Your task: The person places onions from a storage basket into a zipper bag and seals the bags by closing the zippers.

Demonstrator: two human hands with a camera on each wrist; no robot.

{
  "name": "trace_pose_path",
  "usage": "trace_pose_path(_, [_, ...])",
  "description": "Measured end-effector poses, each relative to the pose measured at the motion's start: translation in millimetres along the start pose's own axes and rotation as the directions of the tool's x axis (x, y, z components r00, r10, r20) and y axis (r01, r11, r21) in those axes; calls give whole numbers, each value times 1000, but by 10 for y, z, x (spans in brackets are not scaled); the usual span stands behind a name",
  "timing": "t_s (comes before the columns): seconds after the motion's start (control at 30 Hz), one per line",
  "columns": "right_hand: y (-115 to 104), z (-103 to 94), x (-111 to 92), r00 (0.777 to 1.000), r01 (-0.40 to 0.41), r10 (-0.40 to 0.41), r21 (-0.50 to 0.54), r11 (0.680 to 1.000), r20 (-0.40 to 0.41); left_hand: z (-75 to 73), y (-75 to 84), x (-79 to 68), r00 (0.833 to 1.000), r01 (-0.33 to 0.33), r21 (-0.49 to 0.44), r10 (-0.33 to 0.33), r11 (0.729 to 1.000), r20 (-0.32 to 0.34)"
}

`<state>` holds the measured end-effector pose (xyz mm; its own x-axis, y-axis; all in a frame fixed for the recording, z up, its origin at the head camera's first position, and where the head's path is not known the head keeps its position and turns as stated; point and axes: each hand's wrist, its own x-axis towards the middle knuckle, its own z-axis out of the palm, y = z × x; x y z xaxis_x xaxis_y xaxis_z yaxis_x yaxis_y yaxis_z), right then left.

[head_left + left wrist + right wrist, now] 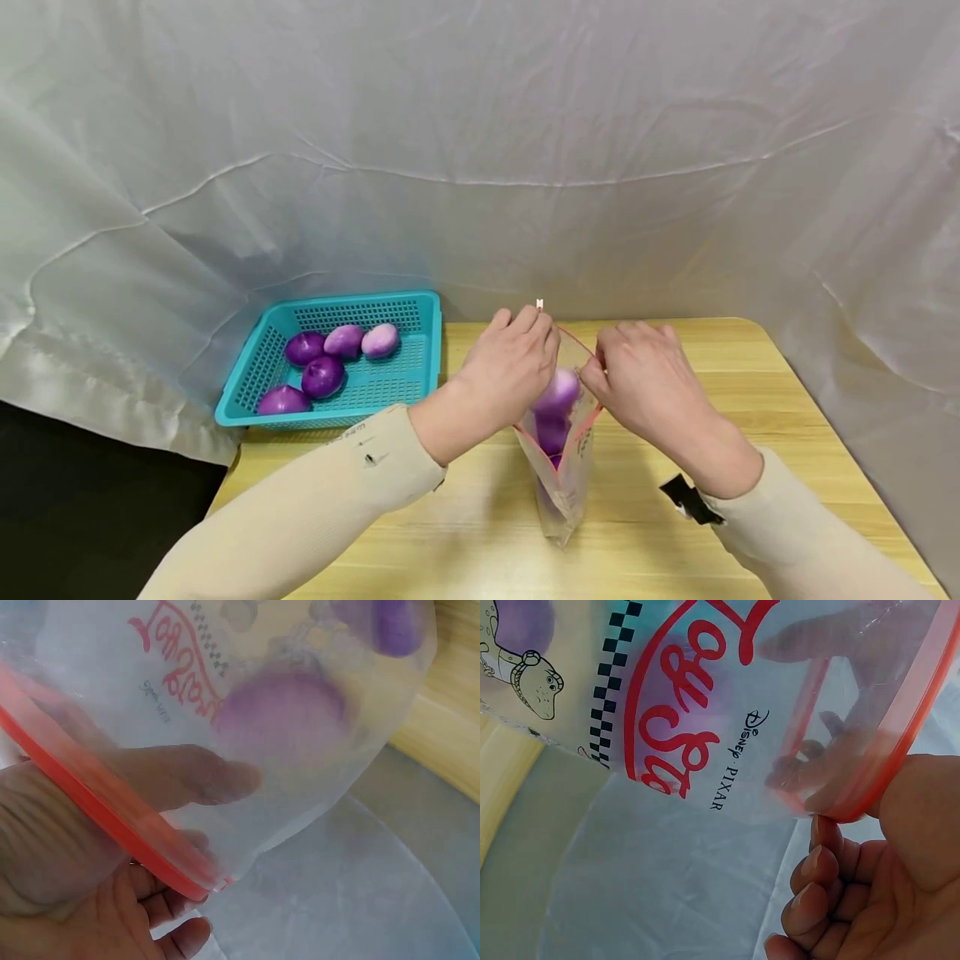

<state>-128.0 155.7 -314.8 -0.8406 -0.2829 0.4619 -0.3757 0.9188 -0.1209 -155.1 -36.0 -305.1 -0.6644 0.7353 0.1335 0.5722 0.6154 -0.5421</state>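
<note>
Just to the right of the teal basket (pixel 440 358), a clear plastic bag (pixel 573 487) is held mouth up, with purple rounded pieces (pixel 555 400) inside. Both hands are clamped on its red rim (pixel 90 801): the left hand (pixel 513 362) on the side nearer the basket, thumb inside the film and fingers outside, the right hand (pixel 648 379) on the side away from it, fingers curled at a rim corner.

The film should be light, limp and rather slick, easily creased or torn; the red rim looks the stiffer part and the better place to pinch. The pieces look smooth, likely firm and apt to roll, so their weight would pull the soft bottom down. Whether that bottom touches the surface (pixel 750 467) I cannot tell.

Five similar pieces (pixel 323 377) lie towards the basket's left and back, within its raised walls. Bare wood runs in front of the basket and far to its right, ending in a slanting side edge; behind the basket, grey cloth (pixel 480 125) hangs close and limits reach that way.
</note>
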Motion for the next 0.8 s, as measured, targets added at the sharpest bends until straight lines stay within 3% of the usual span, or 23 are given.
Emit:
trace_pose_path(0.33, [16,-24,8,999,-25,25,15,1000,22,-8,-26,-4,1000,-26,-13,26,1000,12])
trace_pose_path(0.53, [31,-9,-30,999,27,-28,-10,1000,-46,-14,-14,-4,999,-34,-16,34,999,2])
trace_pose_path(0.67, [52,6,-55,990,83,-86,-30,996,-109,5,-8,-15,999,-44,1,44,999,-27])
trace_pose_path(0.8, [64,23,-62,982,119,-124,-42,992,-140,46,-23,-30,994,-56,-11,55,998,-98])
